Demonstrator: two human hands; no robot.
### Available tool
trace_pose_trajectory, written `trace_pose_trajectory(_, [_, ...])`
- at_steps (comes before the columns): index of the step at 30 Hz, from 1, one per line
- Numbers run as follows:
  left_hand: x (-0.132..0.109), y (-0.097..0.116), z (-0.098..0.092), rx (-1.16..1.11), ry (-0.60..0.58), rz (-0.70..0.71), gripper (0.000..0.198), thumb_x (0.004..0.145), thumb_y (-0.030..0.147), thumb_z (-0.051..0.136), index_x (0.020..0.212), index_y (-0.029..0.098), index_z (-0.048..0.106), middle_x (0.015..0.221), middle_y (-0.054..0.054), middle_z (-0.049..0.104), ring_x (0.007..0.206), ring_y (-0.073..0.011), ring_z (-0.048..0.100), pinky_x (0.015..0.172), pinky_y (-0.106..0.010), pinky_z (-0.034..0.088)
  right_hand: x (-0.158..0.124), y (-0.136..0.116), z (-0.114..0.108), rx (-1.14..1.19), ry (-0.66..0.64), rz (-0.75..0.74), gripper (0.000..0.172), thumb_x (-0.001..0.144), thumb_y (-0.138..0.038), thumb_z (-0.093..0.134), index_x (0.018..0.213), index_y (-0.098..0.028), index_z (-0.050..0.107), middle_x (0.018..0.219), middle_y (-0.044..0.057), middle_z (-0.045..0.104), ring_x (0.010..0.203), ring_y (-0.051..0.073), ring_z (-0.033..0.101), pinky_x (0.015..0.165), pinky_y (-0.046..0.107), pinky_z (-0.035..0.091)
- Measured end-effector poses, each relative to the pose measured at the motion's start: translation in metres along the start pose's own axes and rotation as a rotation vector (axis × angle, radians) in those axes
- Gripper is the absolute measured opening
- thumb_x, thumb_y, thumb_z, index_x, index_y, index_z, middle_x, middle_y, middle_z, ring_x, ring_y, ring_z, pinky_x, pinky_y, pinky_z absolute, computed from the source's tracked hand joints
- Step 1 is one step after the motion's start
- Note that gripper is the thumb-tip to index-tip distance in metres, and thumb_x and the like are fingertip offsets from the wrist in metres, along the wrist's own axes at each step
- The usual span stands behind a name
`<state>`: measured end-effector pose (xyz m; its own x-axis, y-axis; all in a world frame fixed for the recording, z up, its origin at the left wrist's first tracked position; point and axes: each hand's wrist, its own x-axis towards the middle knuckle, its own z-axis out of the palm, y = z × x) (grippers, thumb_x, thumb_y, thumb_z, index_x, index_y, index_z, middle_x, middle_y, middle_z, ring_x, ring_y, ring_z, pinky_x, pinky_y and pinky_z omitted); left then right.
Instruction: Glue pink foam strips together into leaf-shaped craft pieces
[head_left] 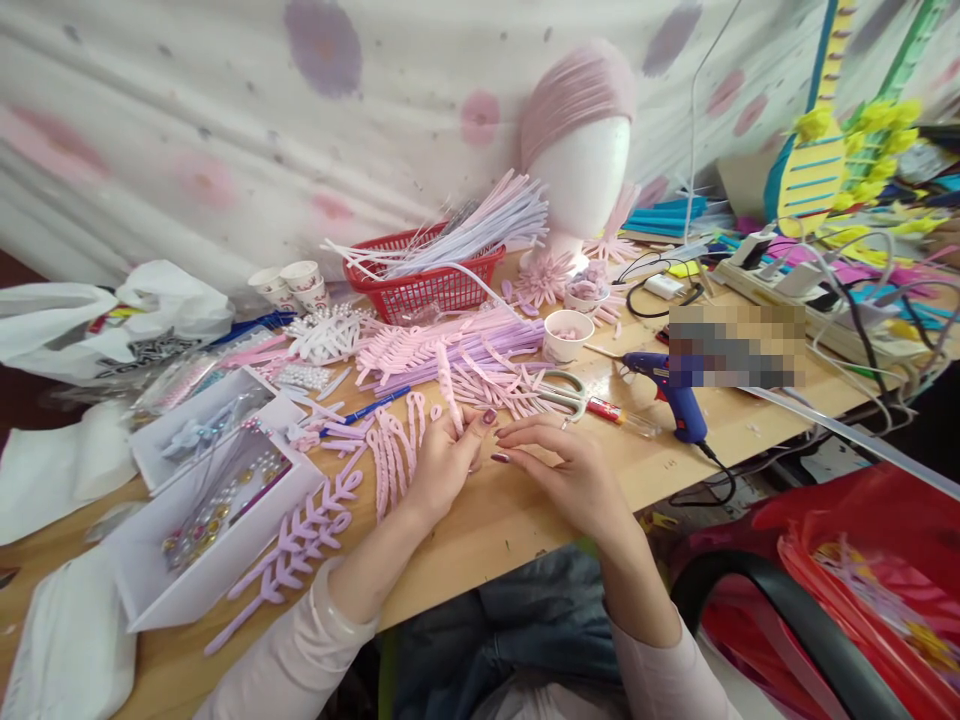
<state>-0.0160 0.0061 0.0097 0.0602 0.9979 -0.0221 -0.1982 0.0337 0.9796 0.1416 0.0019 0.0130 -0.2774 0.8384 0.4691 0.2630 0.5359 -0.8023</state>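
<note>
My left hand (448, 462) is closed, thumb against the fingers, on a pink twisted pipe cleaner (448, 388) that sticks up above it. Just to its right, my right hand (566, 465) has its fingers stretched out, thumb and fingertips slightly apart; I see nothing between them. Several pink braided pipe-cleaner strands (391, 455) lie left of my left hand. Lower left of these are purple leafy pipe-cleaner sprigs (311, 535). Behind my hands are pink looped pieces (480, 392) and scissors (574, 395) with pale handles.
A blue glue gun (679, 400) stands at the right, its cord running off the table edge. At the back are a red basket (424, 290) of pipe cleaners, a paper cup (568, 340) and a white foam head (589, 170). White boxes (150, 570) of beads stand left; a power strip (810, 300) lies right.
</note>
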Motion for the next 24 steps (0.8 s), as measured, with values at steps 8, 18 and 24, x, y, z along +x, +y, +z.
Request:
trace_pose_trajectory(8, [-0.004,0.005,0.003,-0.077,-0.046,-0.038,0.038,0.072,0.052,0.072,0.069,0.015,0.061,0.041,0.011,0.030,0.036,-0.0037,0.024,0.039,-0.019,0.020,-0.001,0.003,-0.005,-0.096,0.082,-0.069,0.032,0.077,-0.034,0.074,0.107,-0.026,0.066,0.103,0.007,0.068,0.098,0.026,0.062,0.084,0.039,0.049])
trace_pose_trajectory(18, [-0.011,0.004,0.000,-0.179,-0.294,-0.130,0.039,0.074,0.052,0.070,0.075,0.013,0.074,0.042,0.009,0.032,0.038,-0.0034,0.023,0.040,-0.021,0.017,0.000,0.013,-0.007,-0.264,0.294,-0.331,0.020,0.074,-0.033,0.078,0.088,-0.025,0.066,0.082,0.004,0.072,0.079,0.025,0.066,0.074,0.038,0.049])
trace_pose_trajectory(24, [-0.011,0.005,-0.002,-0.067,-0.294,-0.139,0.033,0.068,0.045,0.078,0.071,0.012,0.072,0.048,0.005,0.048,0.040,-0.0032,0.030,0.040,-0.022,0.016,0.003,0.012,-0.005,-0.277,0.296,-0.411,0.022,0.075,-0.037,0.076,0.086,-0.023,0.064,0.077,0.004,0.070,0.075,0.023,0.064,0.068,0.037,0.048])
